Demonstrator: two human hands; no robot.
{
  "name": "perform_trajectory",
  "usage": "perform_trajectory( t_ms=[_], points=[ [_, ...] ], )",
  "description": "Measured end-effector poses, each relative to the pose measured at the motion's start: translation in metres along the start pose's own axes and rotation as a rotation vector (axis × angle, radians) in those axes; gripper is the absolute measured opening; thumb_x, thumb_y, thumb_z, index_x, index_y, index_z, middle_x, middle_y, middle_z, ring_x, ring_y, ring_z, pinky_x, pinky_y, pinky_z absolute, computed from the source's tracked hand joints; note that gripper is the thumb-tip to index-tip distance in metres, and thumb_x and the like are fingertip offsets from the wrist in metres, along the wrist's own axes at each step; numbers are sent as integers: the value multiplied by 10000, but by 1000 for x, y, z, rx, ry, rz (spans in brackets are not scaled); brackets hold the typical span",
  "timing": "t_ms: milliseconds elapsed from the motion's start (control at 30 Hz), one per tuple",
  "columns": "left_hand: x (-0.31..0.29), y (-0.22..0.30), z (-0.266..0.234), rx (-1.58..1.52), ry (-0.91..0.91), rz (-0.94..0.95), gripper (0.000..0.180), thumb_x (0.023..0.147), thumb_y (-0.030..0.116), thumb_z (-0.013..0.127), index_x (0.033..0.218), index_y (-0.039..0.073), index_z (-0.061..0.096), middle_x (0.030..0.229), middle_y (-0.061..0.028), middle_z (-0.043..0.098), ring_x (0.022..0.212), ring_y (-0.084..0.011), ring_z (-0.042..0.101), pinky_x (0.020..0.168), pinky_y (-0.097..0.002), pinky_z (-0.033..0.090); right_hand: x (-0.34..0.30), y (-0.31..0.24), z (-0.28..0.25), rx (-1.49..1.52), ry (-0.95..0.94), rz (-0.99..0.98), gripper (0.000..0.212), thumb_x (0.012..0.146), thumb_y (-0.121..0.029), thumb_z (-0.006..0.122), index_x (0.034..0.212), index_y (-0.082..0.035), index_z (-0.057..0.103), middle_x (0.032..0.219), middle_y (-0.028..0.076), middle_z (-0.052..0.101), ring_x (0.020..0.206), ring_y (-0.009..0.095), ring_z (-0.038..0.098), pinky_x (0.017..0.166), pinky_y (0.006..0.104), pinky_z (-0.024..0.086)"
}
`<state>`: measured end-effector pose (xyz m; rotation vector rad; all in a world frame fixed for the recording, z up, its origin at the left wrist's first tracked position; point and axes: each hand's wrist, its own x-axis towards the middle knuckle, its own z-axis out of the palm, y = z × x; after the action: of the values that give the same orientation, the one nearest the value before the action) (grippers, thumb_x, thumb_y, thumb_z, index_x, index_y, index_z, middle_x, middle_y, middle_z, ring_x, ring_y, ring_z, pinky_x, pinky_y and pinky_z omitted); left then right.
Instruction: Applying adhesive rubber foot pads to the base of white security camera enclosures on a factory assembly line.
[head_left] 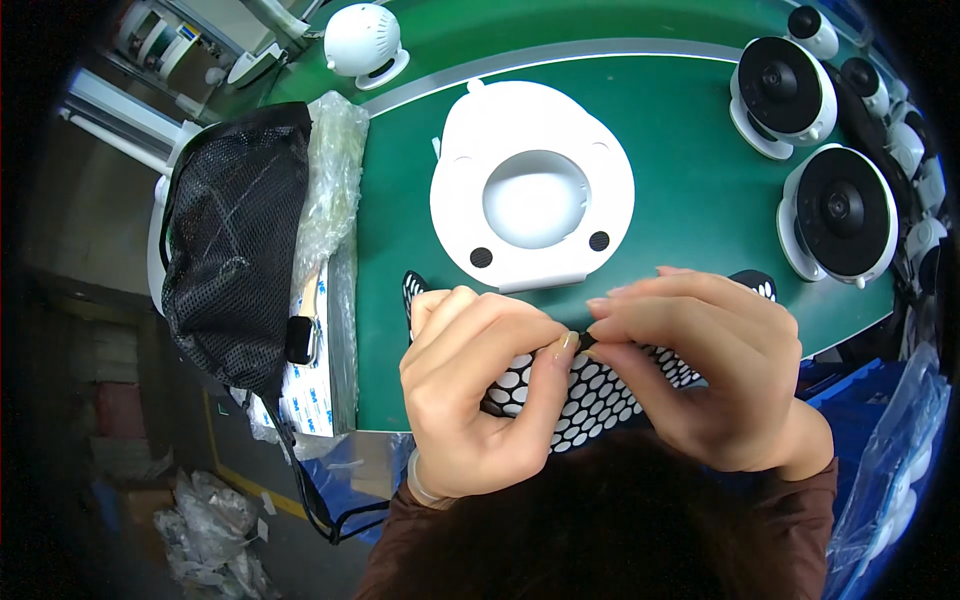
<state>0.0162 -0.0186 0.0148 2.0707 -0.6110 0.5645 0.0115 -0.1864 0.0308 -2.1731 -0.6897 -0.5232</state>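
Observation:
Close to the table's near edge, my left hand (475, 390) and my right hand (715, 365) meet fingertip to fingertip. Both are closed in a pinch on a small black piece (587, 342), mostly covered by the fingers. Beneath them lies a black sheet (597, 408) patterned with rows of white dots; its ends stick out past both hands. Just beyond the hands rests a white rounded plastic housing (460, 215) with a large round opening. Two round black pads, a left one (481, 258) and a right one (599, 241), sit on its near side.
A black mesh bag (240, 240) and clear plastic wrapping (335, 170) take up the left. White round devices with black fronts (785, 88) (842, 212) stand at the right. A white ball-shaped device (363, 42) is at the back. Blue bins (855, 400) adjoin the right edge.

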Motion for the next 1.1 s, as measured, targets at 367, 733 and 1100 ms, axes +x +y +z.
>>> perform_trajectory(
  t_ms=[367, 733, 1100],
  points=[
    [1, 5, -3, -8, 7, -4, 110, 613, -42, 629, 684, 35, 595, 645, -32, 570, 548, -178, 473, 595, -280, 300, 1, 1, -6, 61, -62, 52, 166, 645, 5, 690, 792, -49, 635, 780, 49, 667, 707, 200, 646, 719, 323, 503],
    [0, 8, -4, 48, 28, -9, 108, 618, -43, 614, 685, 36, 585, 641, -41, 569, 541, -188, 473, 593, -286, 304, -1, 3, 0, 38, -7, -49, 172, 648, 11, 680, 799, -61, 641, 801, 45, 663, 702, 207, 635, 702, 313, 504],
    [2, 13, -6, 121, 6, 31, 122, 606, -50, 620, 682, 39, 584, 634, -33, 565, 530, -192, 473, 577, -282, 300, 2, 5, -3, 59, -23, -65, 158, 638, 7, 681, 775, -56, 634, 778, 45, 656, 686, 205, 634, 670, 317, 493]
  ],
)
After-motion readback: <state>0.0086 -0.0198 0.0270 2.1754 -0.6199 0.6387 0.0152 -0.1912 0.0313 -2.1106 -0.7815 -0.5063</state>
